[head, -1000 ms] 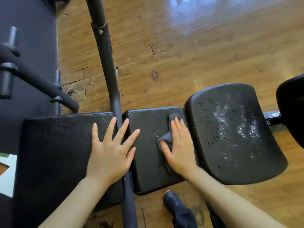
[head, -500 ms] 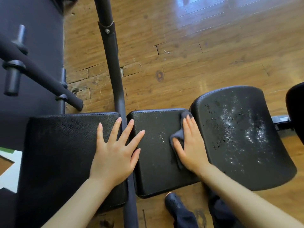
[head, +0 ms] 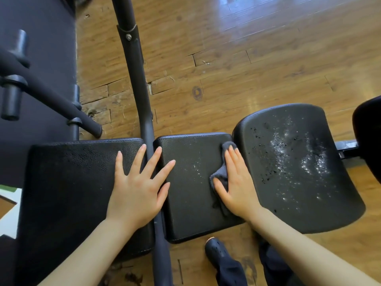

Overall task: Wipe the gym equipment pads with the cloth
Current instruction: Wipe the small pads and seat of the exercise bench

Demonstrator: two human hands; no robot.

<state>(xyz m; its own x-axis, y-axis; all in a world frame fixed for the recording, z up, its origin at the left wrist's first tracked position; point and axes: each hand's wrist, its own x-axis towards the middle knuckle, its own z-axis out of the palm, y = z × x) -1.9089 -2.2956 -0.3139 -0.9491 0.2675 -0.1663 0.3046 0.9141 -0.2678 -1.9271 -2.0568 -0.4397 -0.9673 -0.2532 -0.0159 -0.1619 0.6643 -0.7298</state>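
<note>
Three black pads lie side by side. On the middle pad [head: 191, 193] my right hand [head: 237, 182] presses a dark grey cloth [head: 221, 178] flat against the pad's right edge. A few white specks remain left of the cloth. The curved right pad [head: 299, 168] is covered with white dust and dark flakes. My left hand [head: 138, 186] rests flat with fingers spread on the right end of the large left pad [head: 72, 193], its fingers reaching over the frame bar onto the middle pad.
A black metal frame bar [head: 142, 96] runs between the left and middle pads. Black handle bars [head: 47, 96] stick out at the left above a dark mat. Another black pad [head: 369, 131] shows at the right edge. My dark shoe [head: 216, 252] stands on the wooden floor.
My right hand has slid the cloth rightwards across the middle pad to its right edge. The left hand has stayed in place. The view has shifted slightly.
</note>
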